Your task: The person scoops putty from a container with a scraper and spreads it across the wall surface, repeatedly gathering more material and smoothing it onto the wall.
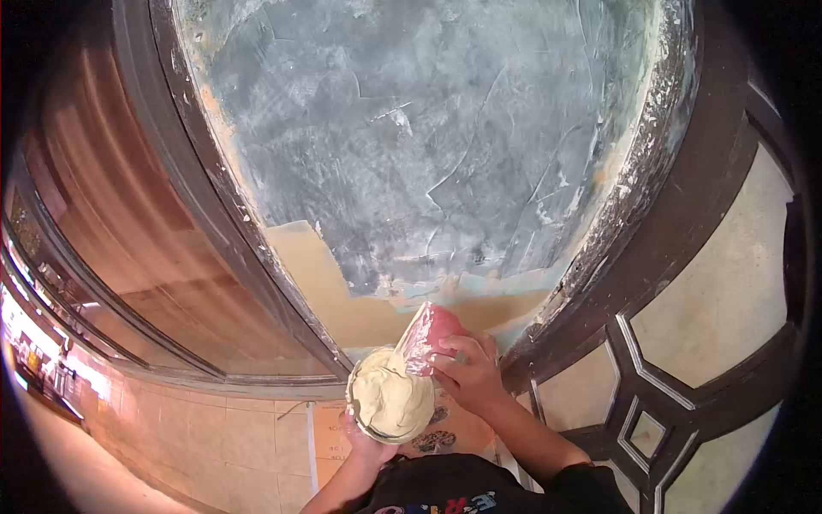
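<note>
My left hand [366, 447] supports a round tub [374, 435] from below and at its side. Thick cream-coloured putty [392, 398] fills it, with a swirled surface. In my right hand [471, 377] is a pink putty spreader [441, 324], gripped between thumb and fingers. Pale putty is smeared over the spreader's face, and its edge meets the putty at the tub's upper right. Beyond both hands stands a wall panel [428, 146] with a patchy grey-blue coat, streaks and ridges. Bare tan strips [312, 261] show along its lower left and bottom.
A dark frame [214, 180] speckled with white borders the panel on the left, another [616, 197] on the right. Right of that is a dark door [676, 257] with pale panels. Glazing [128, 214] curves along the left. An orange printed sheet [334, 437] lies on the tiled floor [231, 437].
</note>
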`<state>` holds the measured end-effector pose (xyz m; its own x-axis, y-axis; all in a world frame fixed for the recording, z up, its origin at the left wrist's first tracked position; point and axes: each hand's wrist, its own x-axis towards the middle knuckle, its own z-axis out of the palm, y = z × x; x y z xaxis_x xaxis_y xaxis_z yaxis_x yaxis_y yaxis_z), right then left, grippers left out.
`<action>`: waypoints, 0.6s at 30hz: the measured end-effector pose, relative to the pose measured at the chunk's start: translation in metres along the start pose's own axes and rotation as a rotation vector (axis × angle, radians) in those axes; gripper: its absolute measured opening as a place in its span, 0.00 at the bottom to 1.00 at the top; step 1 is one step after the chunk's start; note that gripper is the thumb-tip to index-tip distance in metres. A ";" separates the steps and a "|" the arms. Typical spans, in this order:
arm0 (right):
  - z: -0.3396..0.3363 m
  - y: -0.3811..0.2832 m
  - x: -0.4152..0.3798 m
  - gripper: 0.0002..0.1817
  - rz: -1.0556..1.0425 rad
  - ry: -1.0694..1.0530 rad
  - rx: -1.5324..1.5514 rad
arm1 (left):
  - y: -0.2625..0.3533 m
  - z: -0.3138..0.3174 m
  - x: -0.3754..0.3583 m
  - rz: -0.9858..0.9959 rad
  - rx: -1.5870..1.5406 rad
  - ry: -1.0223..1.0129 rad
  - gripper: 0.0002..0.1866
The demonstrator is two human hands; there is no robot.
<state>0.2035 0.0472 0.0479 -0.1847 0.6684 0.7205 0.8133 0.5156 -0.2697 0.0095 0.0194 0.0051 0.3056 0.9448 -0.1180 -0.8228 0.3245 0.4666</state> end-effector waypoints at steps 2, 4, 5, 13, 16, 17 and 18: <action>-0.002 0.000 0.000 0.14 -0.019 0.001 -0.017 | -0.004 0.001 -0.002 0.002 0.039 0.030 0.46; -0.003 0.001 -0.001 0.13 -0.046 0.030 -0.050 | -0.009 0.005 -0.003 0.005 0.047 0.042 0.46; -0.004 0.001 -0.001 0.13 -0.049 0.029 -0.049 | -0.011 0.006 -0.003 0.005 0.058 0.056 0.46; 0.002 -0.008 -0.006 0.13 -0.096 0.086 -0.046 | -0.019 0.003 -0.008 -0.010 0.125 -0.009 0.45; 0.005 -0.015 -0.006 0.13 -0.058 0.084 0.015 | -0.022 -0.011 -0.009 -0.054 0.148 0.013 0.44; 0.005 -0.016 -0.006 0.13 -0.057 0.084 0.016 | -0.023 -0.013 -0.009 -0.055 0.157 0.048 0.44; 0.006 -0.016 -0.005 0.14 -0.013 0.077 0.077 | -0.022 -0.011 -0.010 -0.053 0.127 0.050 0.44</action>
<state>0.1883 0.0385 0.0445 -0.1491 0.6198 0.7705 0.7659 0.5653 -0.3065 0.0190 0.0033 -0.0132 0.3201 0.9286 -0.1879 -0.7377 0.3687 0.5656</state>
